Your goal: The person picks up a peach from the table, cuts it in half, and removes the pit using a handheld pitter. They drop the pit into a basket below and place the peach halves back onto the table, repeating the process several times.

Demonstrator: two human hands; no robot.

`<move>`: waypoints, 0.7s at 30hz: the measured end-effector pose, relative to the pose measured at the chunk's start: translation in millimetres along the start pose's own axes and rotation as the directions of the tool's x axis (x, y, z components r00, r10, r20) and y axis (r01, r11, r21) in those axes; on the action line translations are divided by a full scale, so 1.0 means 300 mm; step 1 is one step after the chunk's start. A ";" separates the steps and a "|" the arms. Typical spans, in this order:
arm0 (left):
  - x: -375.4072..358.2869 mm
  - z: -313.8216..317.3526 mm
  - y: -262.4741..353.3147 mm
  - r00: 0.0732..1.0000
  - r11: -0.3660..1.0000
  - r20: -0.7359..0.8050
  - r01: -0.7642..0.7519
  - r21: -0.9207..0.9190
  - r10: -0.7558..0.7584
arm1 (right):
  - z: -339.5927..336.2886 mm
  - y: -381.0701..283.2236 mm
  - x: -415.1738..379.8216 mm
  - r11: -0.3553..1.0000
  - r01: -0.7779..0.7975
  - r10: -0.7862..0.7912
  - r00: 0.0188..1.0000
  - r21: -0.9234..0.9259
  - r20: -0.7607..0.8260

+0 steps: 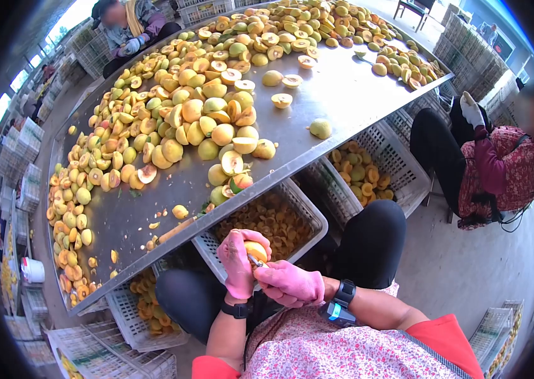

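Pink-gloved left hand (236, 259) cups a peach (255, 250) at lower centre; right hand (290, 283) is closed on a small knife (255, 261) against it, above a crate (265, 222) beside the table (336, 95).

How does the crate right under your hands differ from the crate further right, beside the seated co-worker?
The near crate holds small, darker orange-brown pieces heaped fairly full; the far crate holds larger yellow-orange halves, loosely scattered with bare mesh floor showing. The near one sits below the left hand and right hand; the far one sits beside the co-worker. Both are pale plastic mesh, tucked partly under the metal table.
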State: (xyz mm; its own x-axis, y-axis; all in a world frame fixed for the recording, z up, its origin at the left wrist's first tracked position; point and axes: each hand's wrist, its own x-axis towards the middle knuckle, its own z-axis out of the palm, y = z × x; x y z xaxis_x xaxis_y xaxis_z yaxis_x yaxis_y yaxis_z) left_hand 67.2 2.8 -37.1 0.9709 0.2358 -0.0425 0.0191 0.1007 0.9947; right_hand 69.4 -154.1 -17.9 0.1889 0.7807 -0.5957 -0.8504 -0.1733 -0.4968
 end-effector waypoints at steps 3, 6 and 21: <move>0.004 0.015 0.023 0.977 0.948 -0.051 0.190 -0.256 -0.209 | -0.017 -0.006 -0.005 0.994 0.046 -0.052 0.997 0.104 0.060; -0.002 0.054 0.031 0.944 0.924 -0.131 0.258 -0.283 -0.303 | -0.062 -0.001 -0.008 0.982 0.014 -0.037 0.993 0.189 0.114; -0.002 -0.009 0.016 0.966 0.998 0.257 -0.033 0.060 0.016 | -0.042 0.011 -0.022 0.990 -0.024 -0.007 0.975 0.140 0.223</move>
State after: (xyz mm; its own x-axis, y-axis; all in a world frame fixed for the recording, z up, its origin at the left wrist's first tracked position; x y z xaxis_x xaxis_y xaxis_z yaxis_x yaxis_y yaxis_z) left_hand 66.0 5.7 -32.6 0.9998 -0.0185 -0.0010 0.0017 0.0348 0.9994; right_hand 71.4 -167.5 -23.5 0.0811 0.8960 -0.4367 -0.9150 -0.1068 -0.3890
